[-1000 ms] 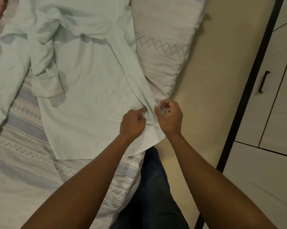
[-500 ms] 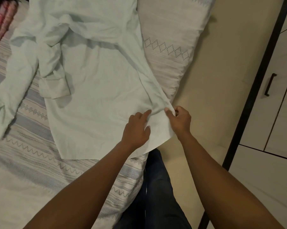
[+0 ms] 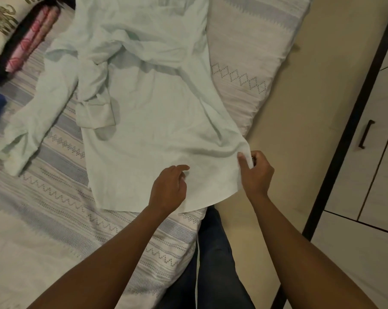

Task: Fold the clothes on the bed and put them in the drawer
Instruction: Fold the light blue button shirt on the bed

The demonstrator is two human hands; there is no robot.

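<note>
The pale mint long-sleeved shirt [image 3: 157, 121] lies spread on the striped bed [image 3: 54, 197], the right hand [image 3: 254, 172] pinching its hem corner and the left hand [image 3: 168, 188] loose-fingered over it, so a one-sided pull could wrinkle it.

I see a pale mint-green long-sleeved shirt [image 3: 157, 121] spread across the middle of the frame on a white bedcover with blue-grey woven stripes [image 3: 54, 215]. At centre right the right hand [image 3: 256, 175] pinches the shirt's side edge between thumb and fingers, and the cloth bunches there. Just left of it, the left hand [image 3: 168, 188] is over the fabric near the hem, fingers relaxed and index finger stretched out; I cannot tell whether it touches. One sleeve lies folded over the shirt's body, the other trails toward the left edge. A white pillow with a dotted diamond pattern [image 3: 251, 63] sits upper right, folded pink cloth [image 3: 30, 43] upper left, and a cream wardrobe [image 3: 371, 175] with a dark bar handle [image 3: 366, 133] at the right edge.
</note>
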